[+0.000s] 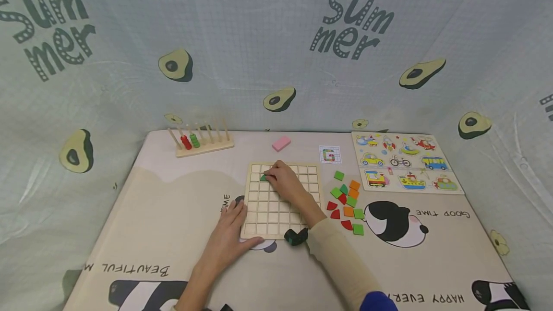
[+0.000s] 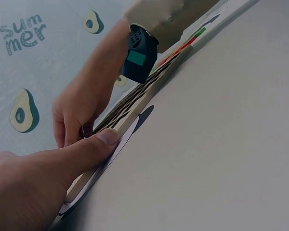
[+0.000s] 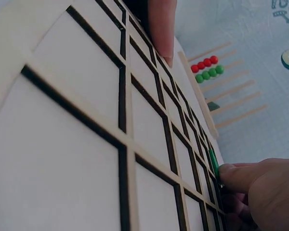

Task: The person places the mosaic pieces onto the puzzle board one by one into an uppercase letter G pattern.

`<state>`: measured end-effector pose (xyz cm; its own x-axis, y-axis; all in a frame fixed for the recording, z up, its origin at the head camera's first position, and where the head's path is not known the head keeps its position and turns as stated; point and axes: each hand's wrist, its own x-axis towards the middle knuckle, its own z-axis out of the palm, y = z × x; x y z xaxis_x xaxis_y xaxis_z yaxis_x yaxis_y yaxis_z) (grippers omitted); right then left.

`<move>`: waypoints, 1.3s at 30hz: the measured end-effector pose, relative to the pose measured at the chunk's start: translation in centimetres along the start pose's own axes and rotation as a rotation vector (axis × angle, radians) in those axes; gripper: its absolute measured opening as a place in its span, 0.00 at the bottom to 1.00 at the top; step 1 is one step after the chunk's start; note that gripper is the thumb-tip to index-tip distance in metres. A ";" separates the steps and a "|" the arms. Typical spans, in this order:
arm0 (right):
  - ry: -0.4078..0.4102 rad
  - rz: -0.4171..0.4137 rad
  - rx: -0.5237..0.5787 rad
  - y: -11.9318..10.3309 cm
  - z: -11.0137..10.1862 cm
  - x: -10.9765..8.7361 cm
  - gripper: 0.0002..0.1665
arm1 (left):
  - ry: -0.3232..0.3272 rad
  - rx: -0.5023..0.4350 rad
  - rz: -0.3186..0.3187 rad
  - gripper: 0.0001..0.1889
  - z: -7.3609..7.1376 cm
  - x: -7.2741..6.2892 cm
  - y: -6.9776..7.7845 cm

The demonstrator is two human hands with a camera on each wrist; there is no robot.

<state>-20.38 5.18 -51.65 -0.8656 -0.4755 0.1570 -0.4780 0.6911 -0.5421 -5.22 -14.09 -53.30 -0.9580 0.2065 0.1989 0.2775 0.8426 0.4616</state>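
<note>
A pale wooden grid board (image 1: pixel 262 218) lies in the middle of the table. My right hand (image 1: pixel 286 184) reaches over it and pinches a small green piece (image 1: pixel 263 177) at an upper-left cell. In the right wrist view the thumb and fingertips touch that green piece (image 3: pixel 214 162) at the grid's far edge; its full outline is hidden. My left hand (image 1: pixel 228 234) rests at the board's lower-left corner, fingers fairly straight along the left side. Its thumb (image 2: pixel 94 149) lies against the near edge of the board in the left wrist view.
Right of the board lie loose green squares (image 1: pixel 358 229), orange squares (image 1: pixel 348 211) and red quarter-circles (image 1: pixel 331 206). Behind are a pattern card (image 1: pixel 330 154), a pink block (image 1: pixel 282 144) and a peg stand (image 1: pixel 207 148) with red and green beads. A vehicle puzzle (image 1: pixel 410 162) lies at the far right.
</note>
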 end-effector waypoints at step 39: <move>0.168 0.139 0.157 -0.1 -2.2 -3.8 0.22 | -0.040 0.013 -0.037 0.52 -0.2 0.0 0.2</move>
<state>-17.43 8.11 -50.42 -0.9402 -0.2761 0.1996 -0.3351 0.6442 -0.6875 -5.12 -14.01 -53.03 -0.9697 0.1951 0.1470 0.2415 0.8563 0.4566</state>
